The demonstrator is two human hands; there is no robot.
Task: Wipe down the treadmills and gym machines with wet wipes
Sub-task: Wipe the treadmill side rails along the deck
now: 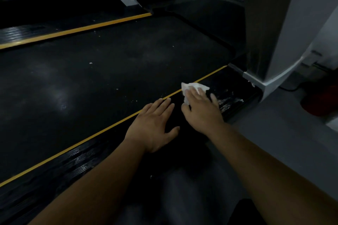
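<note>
wet wipe (194,86) sits bunched and white on the treadmill's side rail (230,101), right against the yellow stripe (102,132), poking out at 12 o'clock of my right hand (201,110). its fingers (195,94) lie spread and near straight, pressing the wipe down. left hand (153,126), at 8 o'clock of the right, rests flat, holding nothing. belt (91,78) runs at 9 o'clock, grey upright (265,23) at 1.
</note>
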